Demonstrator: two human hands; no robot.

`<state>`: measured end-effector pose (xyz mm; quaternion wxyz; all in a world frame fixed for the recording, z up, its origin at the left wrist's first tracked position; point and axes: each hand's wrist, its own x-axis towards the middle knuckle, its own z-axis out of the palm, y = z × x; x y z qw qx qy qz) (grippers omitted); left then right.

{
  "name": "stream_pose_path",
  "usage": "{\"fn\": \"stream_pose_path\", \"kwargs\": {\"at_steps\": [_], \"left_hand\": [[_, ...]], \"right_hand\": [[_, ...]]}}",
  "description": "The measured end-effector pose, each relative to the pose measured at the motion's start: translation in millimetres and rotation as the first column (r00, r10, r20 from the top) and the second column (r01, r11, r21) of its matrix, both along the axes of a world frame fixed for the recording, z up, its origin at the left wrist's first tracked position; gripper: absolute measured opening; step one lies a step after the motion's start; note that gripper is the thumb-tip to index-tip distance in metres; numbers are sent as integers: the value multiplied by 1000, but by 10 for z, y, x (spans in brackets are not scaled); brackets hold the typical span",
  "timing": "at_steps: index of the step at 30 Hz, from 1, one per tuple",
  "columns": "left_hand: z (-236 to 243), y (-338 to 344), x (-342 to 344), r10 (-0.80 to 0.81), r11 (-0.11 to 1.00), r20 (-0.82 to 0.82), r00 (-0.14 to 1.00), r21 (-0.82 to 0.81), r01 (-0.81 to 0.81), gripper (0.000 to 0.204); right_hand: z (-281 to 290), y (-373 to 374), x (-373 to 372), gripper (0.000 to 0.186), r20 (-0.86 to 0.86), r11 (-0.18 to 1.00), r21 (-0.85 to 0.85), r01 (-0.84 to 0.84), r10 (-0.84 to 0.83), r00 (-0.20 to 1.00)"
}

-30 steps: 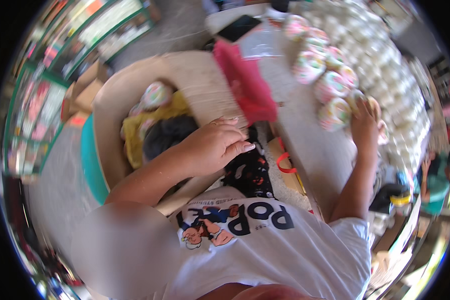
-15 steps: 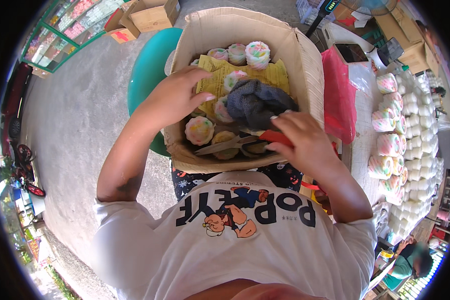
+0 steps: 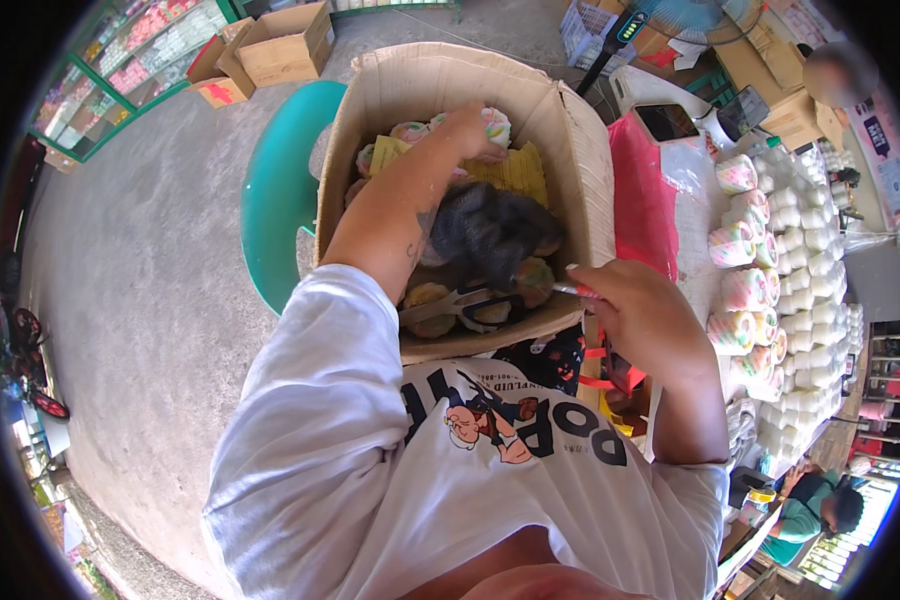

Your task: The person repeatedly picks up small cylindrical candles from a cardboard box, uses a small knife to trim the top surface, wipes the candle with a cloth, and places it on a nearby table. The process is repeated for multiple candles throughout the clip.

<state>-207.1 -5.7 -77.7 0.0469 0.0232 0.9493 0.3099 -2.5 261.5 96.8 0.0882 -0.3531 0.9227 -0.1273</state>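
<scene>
My left hand (image 3: 465, 133) reaches into the far part of a cardboard box (image 3: 592, 165), its fingers closed on the near side of a pastel multicoloured yarn roll (image 3: 495, 124). More such rolls lie around it, partly under a yellow printed sheet (image 3: 522, 172). A dark grey cloth (image 3: 490, 232) is bunched in the middle of the box. Scissors (image 3: 450, 303) lie on rolls near the front wall. Over the box's right front corner, my right hand (image 3: 625, 298) is closed on a slim tool with a reddish handle (image 3: 578, 290); its tip is hard to make out.
A teal plastic chair (image 3: 270, 200) stands left of the box. On the table at right are a phone (image 3: 667, 123), a pink plastic bag (image 3: 642, 195), pastel rolls (image 3: 742, 288) and stacked white rolls (image 3: 805, 290). A fan (image 3: 685, 15) stands behind; another person (image 3: 805, 520) sits at lower right.
My left hand has moved from the box's left side to the far rolls. My right hand has drawn back right and now grips the slim tool. The view has shifted.
</scene>
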Motion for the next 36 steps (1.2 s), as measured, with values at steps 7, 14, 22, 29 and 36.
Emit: {"fn": "stream_pose_path", "kwargs": {"at_steps": [7, 14, 22, 29, 36], "left_hand": [[801, -11, 419, -86, 417, 457, 886, 824, -384, 65], [1149, -232, 1539, 167, -4, 457, 874, 886, -463, 61], [1113, -135, 2312, 139, -294, 145, 980, 951, -99, 56], [941, -174, 2350, 52, -267, 152, 987, 954, -133, 55], [884, -160, 2410, -35, -334, 120, 992, 934, -125, 54]], "right_hand": [[-13, 340, -187, 30, 114, 826, -379, 417, -406, 907], [-148, 151, -173, 30, 211, 816, -483, 319, -245, 946], [-299, -215, 75, 33, 459, 733, -576, 361, -75, 885], [-369, -310, 121, 33, 35, 794, -601, 96, -93, 995], [-352, -485, 103, 36, -44, 803, -596, -13, -17, 999]]}}
